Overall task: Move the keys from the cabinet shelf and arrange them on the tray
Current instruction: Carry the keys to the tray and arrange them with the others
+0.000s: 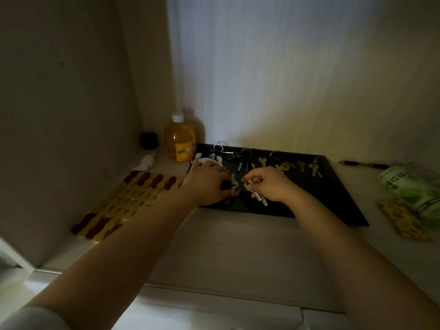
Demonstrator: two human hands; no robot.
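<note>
Both hands work over the black tray on the shelf. The right hand pinches a pale key, long axis slanting toward the near-right. The left hand grips a dark key just left of it.

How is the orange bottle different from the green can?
The orange bottle stands upright at the back left, beside the black tray; the green can lies on its side to the tray's right. The bottle is see-through with a white cap; the can is covered in green print, with no cap visible. Both sit on the shelf, off the tray.
</note>
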